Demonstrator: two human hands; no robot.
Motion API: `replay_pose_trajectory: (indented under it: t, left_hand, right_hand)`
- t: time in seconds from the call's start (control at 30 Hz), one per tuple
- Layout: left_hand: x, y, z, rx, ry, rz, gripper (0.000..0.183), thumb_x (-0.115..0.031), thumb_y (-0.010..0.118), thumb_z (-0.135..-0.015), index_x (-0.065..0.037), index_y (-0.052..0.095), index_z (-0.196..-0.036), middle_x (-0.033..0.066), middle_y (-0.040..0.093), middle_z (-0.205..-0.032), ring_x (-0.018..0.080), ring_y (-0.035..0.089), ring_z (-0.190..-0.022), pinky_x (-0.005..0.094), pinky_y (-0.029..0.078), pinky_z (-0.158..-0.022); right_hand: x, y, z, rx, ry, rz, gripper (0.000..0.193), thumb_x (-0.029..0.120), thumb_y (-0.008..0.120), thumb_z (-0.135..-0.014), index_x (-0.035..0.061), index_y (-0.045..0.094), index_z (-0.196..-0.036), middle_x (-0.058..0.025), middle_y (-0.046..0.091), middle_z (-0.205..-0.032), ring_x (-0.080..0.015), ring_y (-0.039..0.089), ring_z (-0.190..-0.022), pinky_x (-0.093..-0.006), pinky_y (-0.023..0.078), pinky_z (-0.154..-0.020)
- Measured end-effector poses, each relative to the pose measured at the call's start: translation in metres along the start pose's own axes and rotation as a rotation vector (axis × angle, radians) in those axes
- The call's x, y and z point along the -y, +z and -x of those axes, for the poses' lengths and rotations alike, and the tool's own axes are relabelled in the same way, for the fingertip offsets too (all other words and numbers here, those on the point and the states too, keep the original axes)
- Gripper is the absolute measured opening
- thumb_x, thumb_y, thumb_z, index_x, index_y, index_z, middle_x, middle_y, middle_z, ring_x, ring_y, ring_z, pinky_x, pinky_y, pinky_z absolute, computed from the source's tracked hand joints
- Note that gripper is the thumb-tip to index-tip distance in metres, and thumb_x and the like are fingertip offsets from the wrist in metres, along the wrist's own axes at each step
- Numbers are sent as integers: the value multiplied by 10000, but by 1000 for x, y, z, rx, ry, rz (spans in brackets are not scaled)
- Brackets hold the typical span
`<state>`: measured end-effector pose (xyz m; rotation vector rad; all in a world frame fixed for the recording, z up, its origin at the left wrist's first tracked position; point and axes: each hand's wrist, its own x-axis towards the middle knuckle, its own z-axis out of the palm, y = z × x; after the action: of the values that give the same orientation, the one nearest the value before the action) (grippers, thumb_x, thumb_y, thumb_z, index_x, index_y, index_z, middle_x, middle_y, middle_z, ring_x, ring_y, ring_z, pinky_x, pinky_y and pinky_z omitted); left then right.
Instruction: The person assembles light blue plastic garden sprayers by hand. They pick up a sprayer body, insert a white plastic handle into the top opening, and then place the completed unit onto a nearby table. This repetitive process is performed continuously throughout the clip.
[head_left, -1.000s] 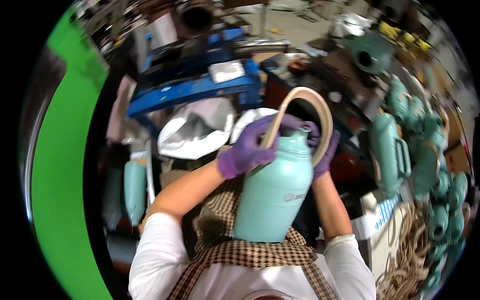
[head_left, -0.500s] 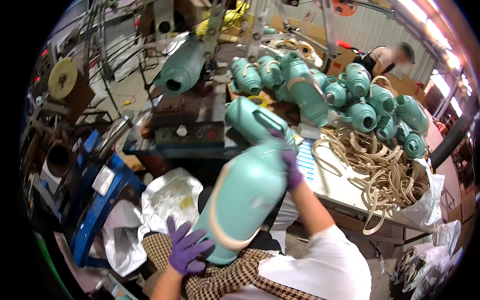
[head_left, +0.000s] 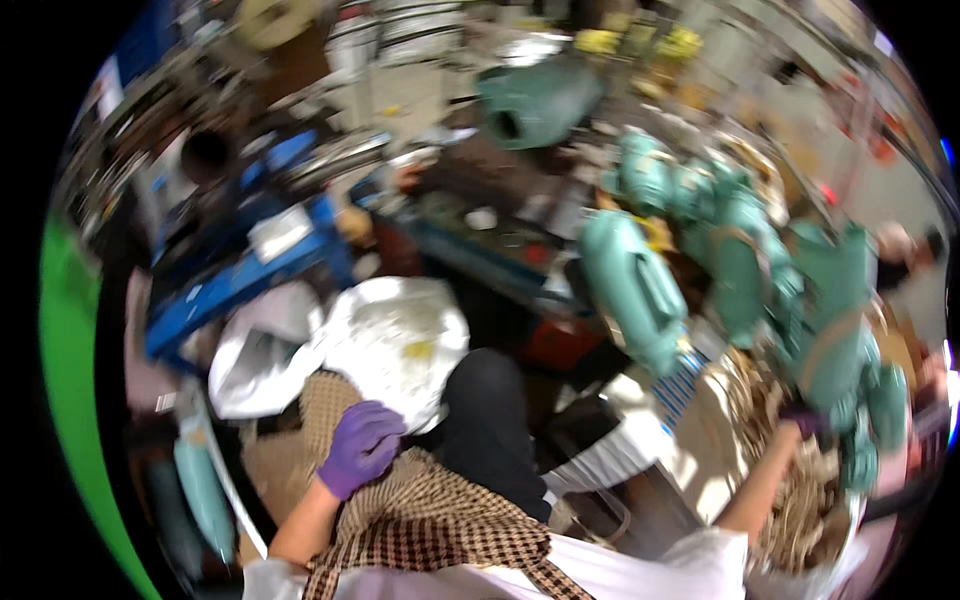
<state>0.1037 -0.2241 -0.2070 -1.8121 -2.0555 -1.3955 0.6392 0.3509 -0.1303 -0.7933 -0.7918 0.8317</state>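
Note:
My right hand point(head_left: 806, 420), in a purple glove, is far out to the right among the teal flasks. It grips the lower, narrower end of a large teal thermos flask casing point(head_left: 832, 325) with a cream carrying strap; its fingers are partly hidden and blurred. My left hand point(head_left: 362, 448), also in a purple glove, rests over the checked apron point(head_left: 450, 500) at my lap. Nothing is in it, and its fingers are loosely bent and apart. Another teal flask casing with a side handle point(head_left: 630, 290) lies on the near edge of the bench.
Loose cream straps point(head_left: 800, 510) are heaped at the right. More teal casings point(head_left: 735, 260) stand behind. One casing point(head_left: 540, 100) sits on the machine point(head_left: 470, 220) ahead. A white sack point(head_left: 395, 310) with clear pieces and a blue metal frame point(head_left: 240, 270) are at left.
My right hand has carried the casing from over my lap to the pile at the right. My left hand has come off it and its fingers have relaxed. The view has swung.

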Motion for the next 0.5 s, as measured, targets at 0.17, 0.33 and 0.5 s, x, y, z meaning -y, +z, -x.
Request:
replay_pose_trajectory:
  t: [0.17,0.33,0.5]
  left_hand:
    - [14,-30,98,-9,-169,-185,119,-40,684,-825,-22,708,-940,139,713,-973,329,683,-914,435,557,-808]
    - [2,-60,165,-147,-437,-277,255,-163,564,-965,-12,638,-1156,155,681,-1084,301,669,-972,382,540,-830]
    - [36,-48,247,-886,-1162,575,313,-218,477,-1047,17,625,-1190,126,675,-1133,198,641,-1076,349,490,-981]
  right_hand:
    - [-27,67,128,180,-665,646,536,512,472,-958,175,543,-1369,-79,540,-1396,-340,528,-1228,-574,437,-981]
    - [-89,139,322,1052,-431,498,502,486,490,-956,164,559,-1335,-87,559,-1346,-338,543,-1174,-564,450,-948]
    - [-122,160,336,1126,-315,562,467,460,509,-954,153,575,-1300,-96,578,-1295,-335,559,-1121,-554,463,-916]
